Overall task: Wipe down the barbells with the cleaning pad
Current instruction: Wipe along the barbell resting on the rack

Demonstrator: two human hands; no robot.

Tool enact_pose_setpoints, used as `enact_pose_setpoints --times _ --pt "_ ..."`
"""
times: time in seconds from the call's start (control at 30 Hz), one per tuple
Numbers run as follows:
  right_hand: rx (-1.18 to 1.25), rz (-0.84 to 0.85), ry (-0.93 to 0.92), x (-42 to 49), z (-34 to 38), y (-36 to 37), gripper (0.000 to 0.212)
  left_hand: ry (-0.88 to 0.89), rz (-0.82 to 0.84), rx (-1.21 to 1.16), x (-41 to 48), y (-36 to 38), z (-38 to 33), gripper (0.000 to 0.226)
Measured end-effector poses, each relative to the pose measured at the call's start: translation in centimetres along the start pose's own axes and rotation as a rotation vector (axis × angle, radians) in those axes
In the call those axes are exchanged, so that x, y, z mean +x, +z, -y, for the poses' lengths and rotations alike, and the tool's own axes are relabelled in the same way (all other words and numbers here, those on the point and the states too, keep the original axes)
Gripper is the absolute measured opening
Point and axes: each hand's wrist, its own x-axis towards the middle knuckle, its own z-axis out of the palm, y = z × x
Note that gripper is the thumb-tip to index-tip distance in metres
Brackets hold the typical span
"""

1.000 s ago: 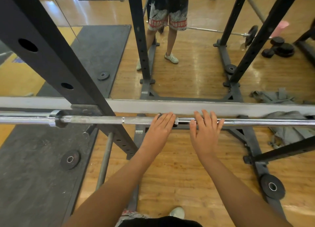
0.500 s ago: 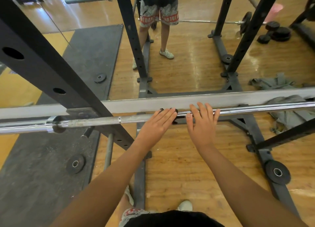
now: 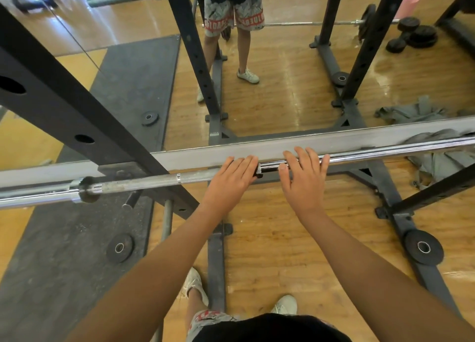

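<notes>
Head view: your left hand (image 3: 228,184) is lying flat on the bar (image 3: 141,183), fingers straight and together, pressing a dark pad (image 3: 257,174) whose edge is peeking out at the fingertips. Your right hand (image 3: 303,183) is resting just beside it, fingers straight and spread over the bar, gripping nothing. The bar is sitting across the rack (image 3: 51,105), in front of the mirror (image 3: 282,89).

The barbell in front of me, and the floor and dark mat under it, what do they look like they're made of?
Barbell: metal, likely steel; its right stretch is mirror-bright like chrome, its left stretch dull grey and knurled. Floor: glossy wood planks with grain and seams, possibly laminate. Mat: dark, matte, speckled, probably rubber.
</notes>
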Motion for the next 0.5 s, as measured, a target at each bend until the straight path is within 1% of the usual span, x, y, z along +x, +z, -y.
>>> enact_pose_setpoints --times 0.07,0.17,0.23,0.3,0.4,0.43,0.5 --pt "0.004 -0.003 -0.007 0.1 0.0 0.1 0.036 -0.021 -0.001 0.009 -1.3 -0.4 1.5 0.047" --pt "0.009 -0.005 0.003 0.0 0.0 0.2 0.036 0.003 0.002 0.041 -2.6 -0.8 2.8 0.047" --pt "0.016 -0.013 0.008 0.0 0.1 0.3 0.035 0.069 0.027 0.041 -1.6 -0.8 2.3 0.051" --pt "0.014 -0.026 0.009 0.0 0.2 0.5 0.035 0.174 0.062 0.024 0.3 -0.8 1.0 0.054" --pt "0.0 -0.046 0.007 0.0 0.2 0.5 0.036 0.274 0.192 -0.06 2.8 -1.4 0.2 0.074" --pt "-0.011 -0.05 0.007 -0.1 0.1 0.5 0.037 0.303 0.221 -0.095 3.0 -1.5 0.5 0.078" --pt "-0.03 -0.058 0.012 -0.1 0.3 0.4 0.037 0.369 0.201 -0.153 2.8 -1.6 1.9 0.076"
